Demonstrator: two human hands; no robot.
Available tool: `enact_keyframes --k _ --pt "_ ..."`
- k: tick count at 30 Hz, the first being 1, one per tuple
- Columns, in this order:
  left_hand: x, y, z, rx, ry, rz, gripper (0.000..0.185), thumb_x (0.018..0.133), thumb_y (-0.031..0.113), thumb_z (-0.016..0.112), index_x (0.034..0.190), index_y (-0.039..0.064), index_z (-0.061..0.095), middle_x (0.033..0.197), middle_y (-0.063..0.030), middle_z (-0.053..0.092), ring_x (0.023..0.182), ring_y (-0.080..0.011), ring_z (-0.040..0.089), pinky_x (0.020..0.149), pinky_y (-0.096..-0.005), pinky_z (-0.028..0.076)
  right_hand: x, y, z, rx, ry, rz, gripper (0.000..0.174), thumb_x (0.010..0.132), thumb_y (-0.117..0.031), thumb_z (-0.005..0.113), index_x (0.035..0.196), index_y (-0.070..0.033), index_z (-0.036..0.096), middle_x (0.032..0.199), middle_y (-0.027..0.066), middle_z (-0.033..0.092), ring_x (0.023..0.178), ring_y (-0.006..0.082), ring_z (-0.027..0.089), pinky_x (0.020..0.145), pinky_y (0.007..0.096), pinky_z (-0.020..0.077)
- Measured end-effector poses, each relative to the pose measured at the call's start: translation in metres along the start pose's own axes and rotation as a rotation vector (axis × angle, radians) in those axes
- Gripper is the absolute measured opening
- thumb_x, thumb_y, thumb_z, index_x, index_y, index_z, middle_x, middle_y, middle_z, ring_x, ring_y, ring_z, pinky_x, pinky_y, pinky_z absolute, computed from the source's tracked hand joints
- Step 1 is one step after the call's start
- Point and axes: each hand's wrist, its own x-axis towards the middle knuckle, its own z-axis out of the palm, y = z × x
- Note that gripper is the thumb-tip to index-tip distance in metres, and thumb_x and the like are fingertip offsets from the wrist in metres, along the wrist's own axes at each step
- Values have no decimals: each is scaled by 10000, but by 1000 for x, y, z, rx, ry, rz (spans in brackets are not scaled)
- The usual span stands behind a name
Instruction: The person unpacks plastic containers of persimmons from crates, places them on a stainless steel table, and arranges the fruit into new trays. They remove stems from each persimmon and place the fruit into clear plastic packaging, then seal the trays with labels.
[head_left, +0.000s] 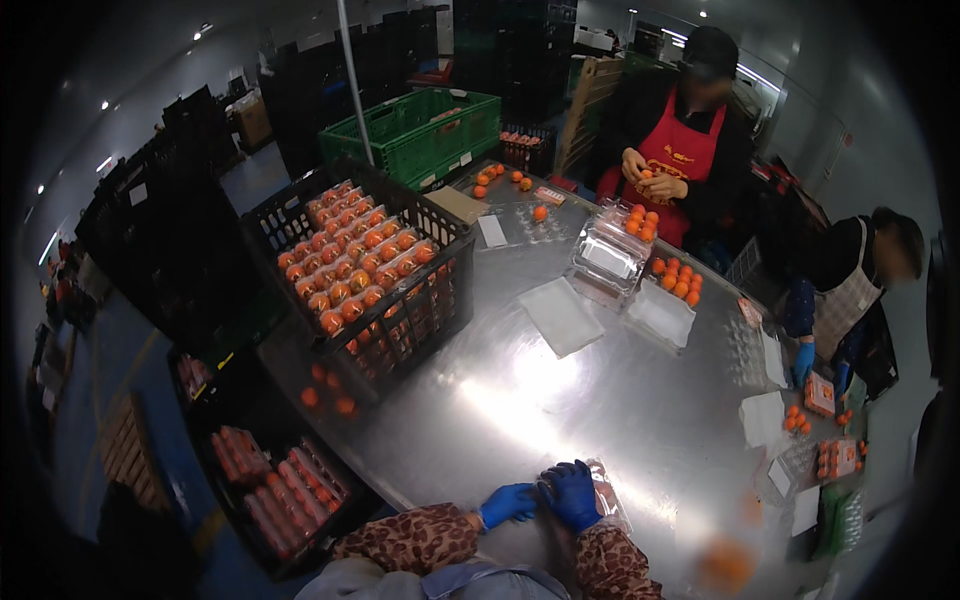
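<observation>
My right hand, in a blue glove, lies over the left part of a clear plastic fruit pack on the table near my body. Reddish fruit shows dimly through the plastic, and the rest of the pack is hidden beneath the hand. Just left of it is my left hand, also gloved in blue, its fingers pointing toward the pack. Whether those fingertips touch the pack or hold anything is not clear. Both forearms wear leopard-print sleeves.
A black crate of packed orange fruit stands at the table's left, before a green crate. Lower left, another crate holds packs. Across the metal table, a person in a red apron handles fruit; another person works at right.
</observation>
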Motion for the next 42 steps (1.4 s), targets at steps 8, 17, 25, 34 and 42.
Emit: enact_keyframes --k 8,17,25,34,42 --pt "4 -10 3 -296 -17 73 449 904 146 613 1320 22 500 1002 -83 663 827 -147 639 732 -269 533 9 -9 -4 49 249 -88 189 727 -239 722 832 -95 658 848 87 616 860 284 565 815 419 422" --pt "1 0 -5 -165 -213 335 477 890 55 575 1352 5 467 1223 -79 591 1077 -149 555 936 -297 461 28 -35 -35 50 5 -37 219 725 -269 725 712 -64 650 744 120 588 773 307 560 730 412 429" --pt "7 -7 16 -257 -160 497 457 905 60 553 1348 -7 464 1299 -113 555 1197 -199 509 1041 -342 381 31 -26 -15 72 93 56 166 775 -178 675 696 -41 626 761 137 589 772 313 563 721 401 439" --pt "-28 12 5 454 358 673 318 767 147 609 1071 56 626 996 -192 646 904 -359 620 785 -427 494 61 -85 -50 128 -26 -73 98 763 -115 661 838 -62 695 798 124 653 745 305 588 706 413 433" --pt "-65 13 -48 464 135 446 281 798 79 621 1079 62 622 1030 -150 654 927 -330 642 788 -359 519 54 -66 8 221 28 -222 147 741 -125 716 847 -64 635 912 127 586 931 325 535 857 431 417"
